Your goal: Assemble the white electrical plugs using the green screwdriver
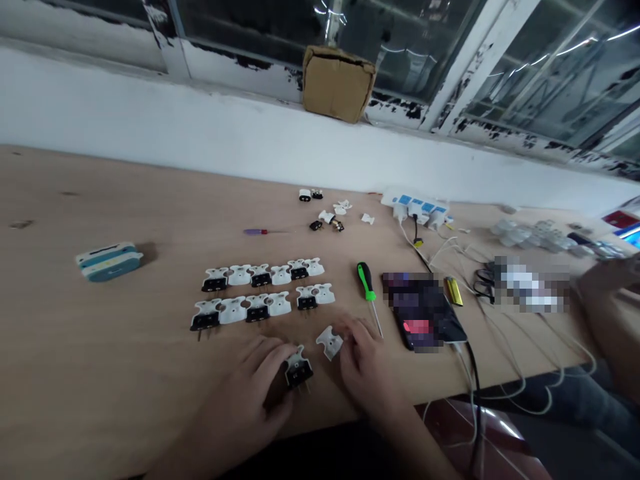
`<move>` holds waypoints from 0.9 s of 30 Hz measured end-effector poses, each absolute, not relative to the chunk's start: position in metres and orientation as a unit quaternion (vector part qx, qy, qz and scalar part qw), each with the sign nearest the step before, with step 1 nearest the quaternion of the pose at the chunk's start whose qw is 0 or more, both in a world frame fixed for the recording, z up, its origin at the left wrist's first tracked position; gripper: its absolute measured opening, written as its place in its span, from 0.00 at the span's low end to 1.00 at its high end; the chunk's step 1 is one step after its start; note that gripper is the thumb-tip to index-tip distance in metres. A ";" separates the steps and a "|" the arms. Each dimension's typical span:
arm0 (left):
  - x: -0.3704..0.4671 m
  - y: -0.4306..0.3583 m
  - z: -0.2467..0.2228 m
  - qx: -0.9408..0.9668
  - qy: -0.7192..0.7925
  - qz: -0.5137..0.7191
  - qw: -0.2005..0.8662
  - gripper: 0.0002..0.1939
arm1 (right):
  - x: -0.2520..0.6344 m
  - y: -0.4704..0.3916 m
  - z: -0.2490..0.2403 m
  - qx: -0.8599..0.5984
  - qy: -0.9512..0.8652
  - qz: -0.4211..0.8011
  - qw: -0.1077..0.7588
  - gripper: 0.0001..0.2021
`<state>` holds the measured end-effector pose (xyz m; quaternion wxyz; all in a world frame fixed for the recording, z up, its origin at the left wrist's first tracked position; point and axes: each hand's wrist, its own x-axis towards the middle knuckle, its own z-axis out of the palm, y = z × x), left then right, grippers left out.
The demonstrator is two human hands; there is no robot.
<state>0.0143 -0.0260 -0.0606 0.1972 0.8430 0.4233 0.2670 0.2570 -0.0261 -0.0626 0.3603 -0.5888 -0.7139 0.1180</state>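
Near the table's front edge, my left hand (257, 383) has its fingers curled beside a black-and-white plug part (299, 371) with metal pins; the fingertips reach its left side. A white plate-like shell (330, 343) lies to the right of it, at the fingertips of my right hand (361, 353), whose fingers are bent. Whether either hand grips its part is hard to tell. Beyond the hands, two rows of similar pieces, white shells (233, 309) and black plug parts (214, 284), lie side by side. A green-and-black screwdriver (367, 283) rests right of the rows.
A purple screwdriver (257, 232) and loose plug pieces (327, 217) lie farther back. At the left is a blue-and-white box (110, 261). To the right are a phone (415, 327), a yellow cylinder (454, 291), a power strip (417, 207), cables and another person's arm (607, 313).
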 end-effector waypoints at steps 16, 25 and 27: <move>0.016 -0.023 -0.060 0.841 0.426 0.267 0.199 0.24 | 0.264 -0.028 -0.056 -0.513 -0.728 0.141 0.432 0.17; 0.016 -0.026 -0.059 0.844 0.414 0.272 0.203 0.26 | 0.249 -0.015 -0.056 -0.500 -0.762 0.117 0.395 0.14; 0.016 -0.027 -0.060 0.845 0.413 0.272 0.204 0.26 | 0.248 -0.014 -0.057 -0.500 -0.770 0.118 0.379 0.16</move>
